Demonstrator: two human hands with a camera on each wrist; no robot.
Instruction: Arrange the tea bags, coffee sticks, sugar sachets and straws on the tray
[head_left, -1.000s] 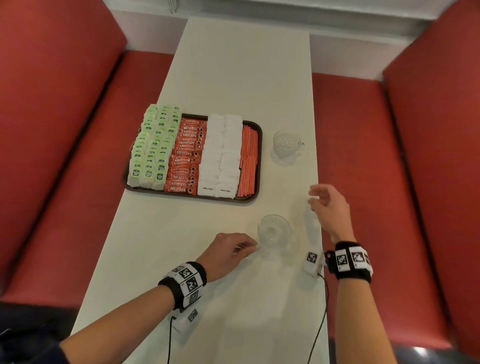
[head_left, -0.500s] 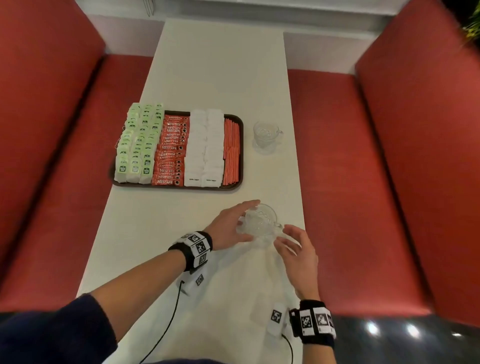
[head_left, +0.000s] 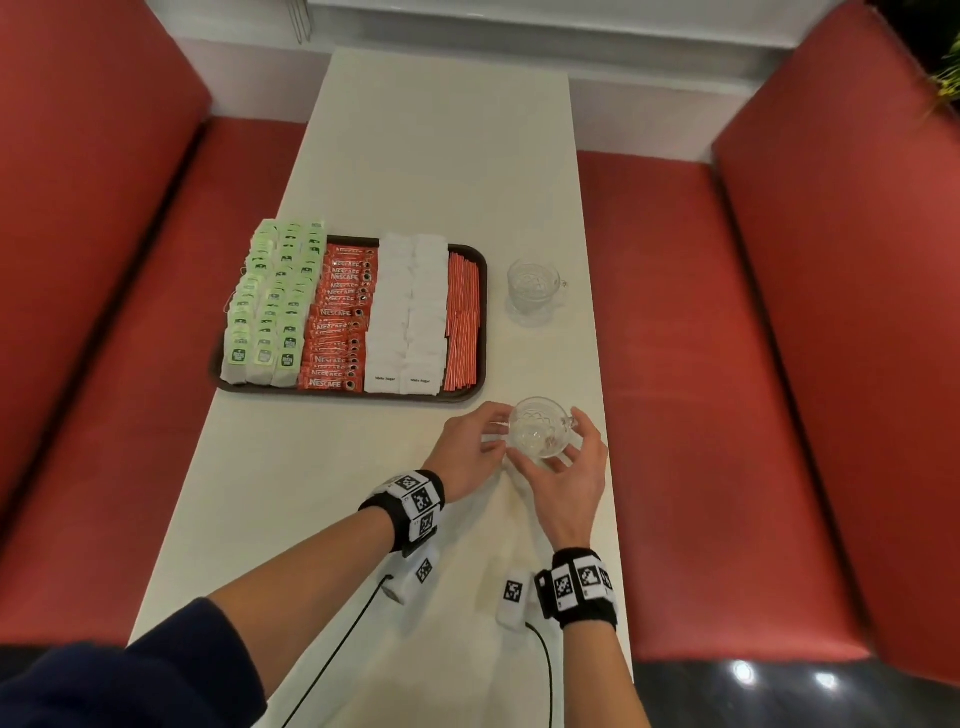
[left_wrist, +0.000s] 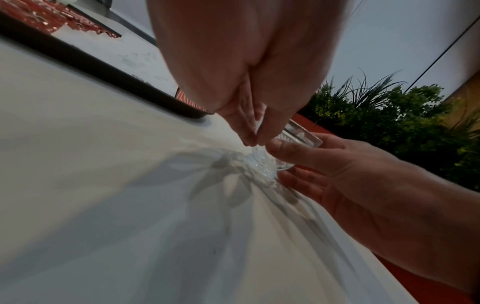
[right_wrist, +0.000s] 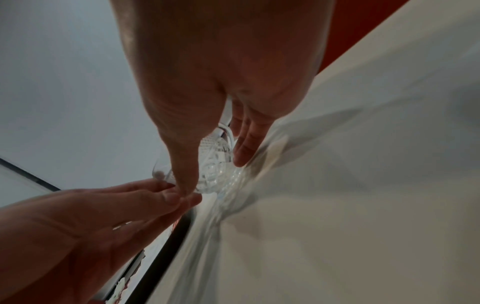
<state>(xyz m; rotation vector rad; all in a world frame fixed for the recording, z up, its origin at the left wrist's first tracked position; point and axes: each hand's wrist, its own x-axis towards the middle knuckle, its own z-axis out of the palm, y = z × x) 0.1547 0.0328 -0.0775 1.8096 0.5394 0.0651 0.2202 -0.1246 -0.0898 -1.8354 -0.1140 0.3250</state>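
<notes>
Hands met at the glass cup (head_left: 537, 431), lower centre of the head view. The right hand (head_left: 571, 483) curled thumb and fingers round its sides. The left hand (head_left: 467, 449) had its fingers pressed together, tips touching the cup's left side. Up and left on the white table (head_left: 441, 156), the dark tray (head_left: 343, 396) carried tea bags (head_left: 270, 301), coffee sticks (head_left: 337, 322), sugar sachets (head_left: 410, 312) and straws (head_left: 462, 322), left to right. A second glass cup (head_left: 535, 288) stood just right of the tray.

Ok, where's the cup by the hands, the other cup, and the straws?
Near clear glass cup (head_left: 537, 432), head view, bowl.
Far clear glass cup (head_left: 532, 287), head view, bowl.
Thin red straws (head_left: 462, 322), head view, bundle middle.
</notes>
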